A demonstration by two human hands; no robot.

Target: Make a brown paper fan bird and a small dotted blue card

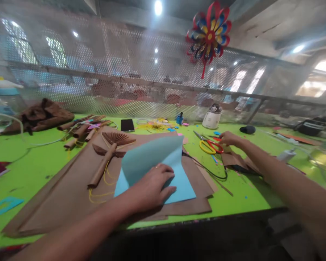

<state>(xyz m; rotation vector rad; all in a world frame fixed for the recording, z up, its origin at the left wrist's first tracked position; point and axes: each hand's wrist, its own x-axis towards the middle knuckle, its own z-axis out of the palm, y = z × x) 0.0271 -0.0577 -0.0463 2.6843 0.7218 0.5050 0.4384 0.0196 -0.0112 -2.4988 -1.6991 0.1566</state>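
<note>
Blue paper (148, 161), far edge raised, lies on brown paper (62, 195), under left grip (159, 185).
Left grip open, fingers loosely bent; light, even pressure should steady it without creasing. Right grip (228, 139) at scissors (200, 137) on surface (241, 195); cannot tell whether closed.

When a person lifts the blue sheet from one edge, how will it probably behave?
The blue sheet will probably bend but not collapse: its raised part curves smoothly, without sharp creases. It looks thin, so it is likely light for its size. Lifted at one edge, it may curl again where the left hand rests.
</note>
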